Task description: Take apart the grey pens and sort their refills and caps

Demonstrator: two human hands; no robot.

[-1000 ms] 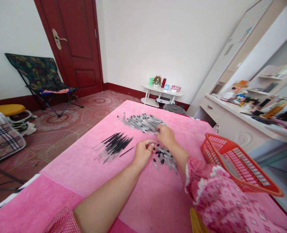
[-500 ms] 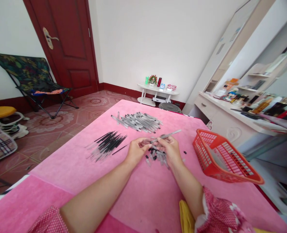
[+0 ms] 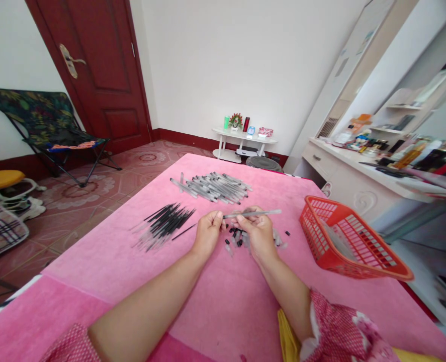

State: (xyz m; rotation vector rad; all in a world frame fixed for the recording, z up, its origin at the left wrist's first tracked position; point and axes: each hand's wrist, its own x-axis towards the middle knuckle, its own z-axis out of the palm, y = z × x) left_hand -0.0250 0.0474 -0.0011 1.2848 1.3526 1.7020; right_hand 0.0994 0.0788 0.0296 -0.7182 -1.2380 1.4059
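A clear, slim pen (image 3: 272,212) lies level across both of my hands. My right hand (image 3: 259,232) is closed around its middle, and the clear end sticks out to the right. At the pen's left end, the thumb and fingers of my left hand (image 3: 207,232) are pinched together. Below the hands is a small heap of black and clear pen caps (image 3: 238,238), partly covered by my right hand. To the left lie many thin black ink refills (image 3: 172,221), one of them apart beside my left wrist. A pile of clear pens (image 3: 215,188) rests beyond my hands.
A pink cloth (image 3: 223,301) covers the table. On the right stands an orange-red plastic basket (image 3: 321,256) with something clear inside. One black piece (image 3: 287,233) lies between caps and basket. Yellow fabric (image 3: 288,337) is near my right forearm. A cluttered dresser (image 3: 343,171) stands beyond the basket.
My hands have drawn slightly apart, the left moving a little left. The pen has turned from slanting to nearly level. The camera view has shifted slightly.
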